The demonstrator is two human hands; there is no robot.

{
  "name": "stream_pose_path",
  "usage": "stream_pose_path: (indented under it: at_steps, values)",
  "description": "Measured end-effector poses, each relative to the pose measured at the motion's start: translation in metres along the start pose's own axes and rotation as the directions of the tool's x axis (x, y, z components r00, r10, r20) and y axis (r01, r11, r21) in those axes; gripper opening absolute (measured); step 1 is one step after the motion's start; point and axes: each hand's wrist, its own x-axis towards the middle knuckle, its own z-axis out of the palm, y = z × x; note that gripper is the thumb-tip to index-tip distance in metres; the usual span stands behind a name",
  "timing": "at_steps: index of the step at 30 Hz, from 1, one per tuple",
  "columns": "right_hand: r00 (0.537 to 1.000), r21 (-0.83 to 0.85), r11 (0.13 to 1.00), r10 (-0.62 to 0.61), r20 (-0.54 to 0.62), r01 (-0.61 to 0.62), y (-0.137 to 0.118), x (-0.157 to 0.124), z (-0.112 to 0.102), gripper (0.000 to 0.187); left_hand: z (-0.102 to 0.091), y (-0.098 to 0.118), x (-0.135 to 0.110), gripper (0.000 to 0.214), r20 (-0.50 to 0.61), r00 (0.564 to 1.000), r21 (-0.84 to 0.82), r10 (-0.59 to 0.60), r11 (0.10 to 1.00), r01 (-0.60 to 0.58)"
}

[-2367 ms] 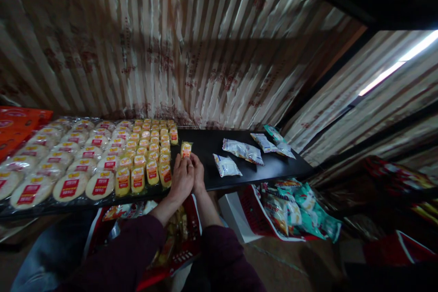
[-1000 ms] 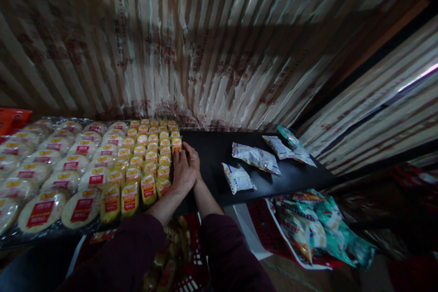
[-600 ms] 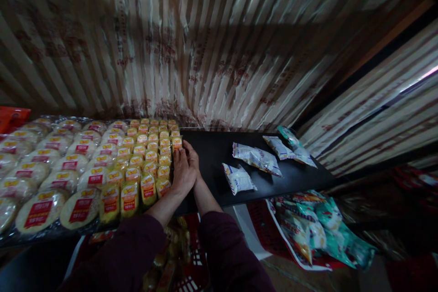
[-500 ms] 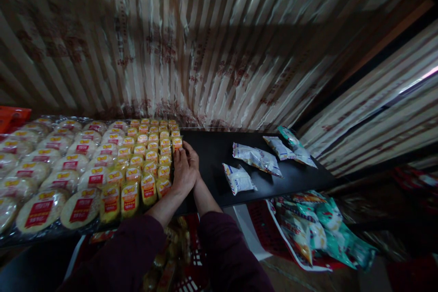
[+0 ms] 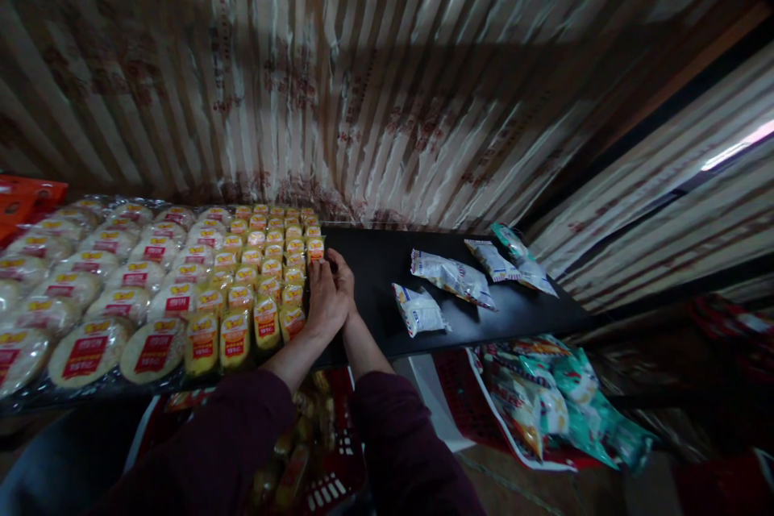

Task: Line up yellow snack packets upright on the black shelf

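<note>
A: Arms?
B: Both sleeves reach forward, side by side. Left hand (image 5: 323, 302) flat, fingers straight, pressed against the packets' (image 5: 266, 282) right edge.
A: Right?
B: Right hand (image 5: 346, 280) flat too, touching the left one, just right of the packets, gripping nothing.

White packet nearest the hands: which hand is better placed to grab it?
Probably right. The right hand sits on the side toward the white packet; the left hand lies against the yellow packets and would have to cross over it.
</note>
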Motion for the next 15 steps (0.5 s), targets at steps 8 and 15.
stream_pose_path:
  at_steps: [8,15]
  values:
    - [0.998,0.029,0.997,0.067,0.015,-0.068,-0.009,-0.049,-0.025,0.034,-0.026,0.055,-0.051,0.047,0.185,0.961,0.056,-0.203,0.979,0.196]
    - [0.995,-0.019,0.998,0.054,0.084,-0.053,-0.024,-0.135,-0.045,0.034,-0.058,0.069,-0.135,0.047,0.268,0.958,0.007,-0.103,0.994,0.105]
